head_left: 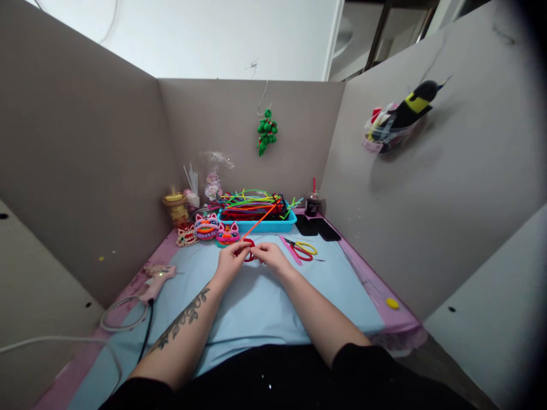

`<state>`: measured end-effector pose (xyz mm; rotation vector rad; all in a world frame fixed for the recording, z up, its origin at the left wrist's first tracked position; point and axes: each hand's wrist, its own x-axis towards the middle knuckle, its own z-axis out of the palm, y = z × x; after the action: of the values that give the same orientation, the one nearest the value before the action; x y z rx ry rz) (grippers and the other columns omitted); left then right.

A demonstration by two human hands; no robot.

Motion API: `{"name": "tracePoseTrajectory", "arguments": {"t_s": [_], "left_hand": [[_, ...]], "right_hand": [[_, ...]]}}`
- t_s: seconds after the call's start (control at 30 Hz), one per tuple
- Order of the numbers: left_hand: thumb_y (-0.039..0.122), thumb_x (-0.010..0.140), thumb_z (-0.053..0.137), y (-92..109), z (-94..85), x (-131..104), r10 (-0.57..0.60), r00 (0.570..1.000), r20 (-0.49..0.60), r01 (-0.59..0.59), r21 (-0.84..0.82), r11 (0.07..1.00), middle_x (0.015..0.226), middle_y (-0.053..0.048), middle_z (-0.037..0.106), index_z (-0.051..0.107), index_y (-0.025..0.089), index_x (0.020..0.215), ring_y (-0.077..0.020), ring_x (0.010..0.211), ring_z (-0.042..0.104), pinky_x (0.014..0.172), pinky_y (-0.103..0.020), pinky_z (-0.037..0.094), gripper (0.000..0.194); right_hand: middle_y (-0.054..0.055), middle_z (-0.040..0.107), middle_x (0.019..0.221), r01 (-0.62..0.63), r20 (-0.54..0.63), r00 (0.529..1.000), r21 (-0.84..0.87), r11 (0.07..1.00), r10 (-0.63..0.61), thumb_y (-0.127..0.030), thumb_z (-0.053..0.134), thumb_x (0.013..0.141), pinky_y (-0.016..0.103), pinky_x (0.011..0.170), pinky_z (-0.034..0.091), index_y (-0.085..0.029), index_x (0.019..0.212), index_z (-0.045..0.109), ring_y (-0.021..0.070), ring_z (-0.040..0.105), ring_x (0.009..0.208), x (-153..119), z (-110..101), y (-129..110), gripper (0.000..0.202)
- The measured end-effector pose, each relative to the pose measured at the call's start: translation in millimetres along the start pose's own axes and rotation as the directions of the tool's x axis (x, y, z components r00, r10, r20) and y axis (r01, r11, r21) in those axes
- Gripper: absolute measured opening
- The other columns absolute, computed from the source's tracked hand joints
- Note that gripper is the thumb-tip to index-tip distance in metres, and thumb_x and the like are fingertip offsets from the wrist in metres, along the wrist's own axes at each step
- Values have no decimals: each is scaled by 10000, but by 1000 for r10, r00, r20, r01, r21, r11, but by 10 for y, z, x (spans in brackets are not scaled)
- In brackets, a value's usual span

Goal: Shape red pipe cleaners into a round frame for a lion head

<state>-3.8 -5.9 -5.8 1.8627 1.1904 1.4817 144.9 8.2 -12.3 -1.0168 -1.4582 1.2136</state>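
Near the middle of the table, my left hand and my right hand meet with fingertips pinched. Between them is a small looped piece of red pipe cleaner, gripped from both sides. A long orange pipe cleaner slants up and right from the left fingers; whether it joins the red piece is hidden. Just beyond my left hand sit several colourful fuzzy animal-face figures. To the right of my right hand lie scissors with red and yellow handles, over a pink strip.
A blue tray heaped with pipe cleaners stands at the back. Two black phones and a dark drink cup are at its right. A pink glue gun with cables lies left. Grey panels enclose three sides; a yellow lid rests right.
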Motion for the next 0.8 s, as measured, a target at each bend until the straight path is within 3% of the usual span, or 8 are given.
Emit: {"name": "tracePoseTrajectory", "arguments": {"t_s": [0.2,0.47,0.67,0.8], "left_hand": [[300,782,565,-9,0,-2,36,999,21,-37,38,999,880,-63,709,695,172,893,-172,755,645,668,-264,507,213],[289,786,555,-36,0,-12,49,998,33,-50,52,997,906,-58,704,687,181,918,-162,747,638,663,-258,502,215],[281,790,553,-35,6,-21,92,995,29,-94,79,992,899,-57,706,691,183,907,-159,743,632,660,-256,489,205],[270,793,547,-31,10,-19,101,994,32,-104,102,989,885,-56,709,691,182,904,-156,738,632,641,-245,480,202]], "right_hand": [[-63,441,416,-5,5,1000,-5,1000,5,-384,620,665,205,430,254,-155,584,580,65,353,404,-7,7,-18,246],[-58,448,440,7,30,1000,26,1000,-8,-418,632,667,200,415,235,-153,610,574,59,348,403,-13,20,-10,277],[-73,424,402,-91,47,995,133,987,86,-347,649,622,198,389,212,-161,614,556,56,327,371,-28,29,-42,208],[-70,438,403,-96,28,995,105,990,93,-302,624,615,199,396,228,-154,603,569,58,341,375,-23,40,-41,158]]}}
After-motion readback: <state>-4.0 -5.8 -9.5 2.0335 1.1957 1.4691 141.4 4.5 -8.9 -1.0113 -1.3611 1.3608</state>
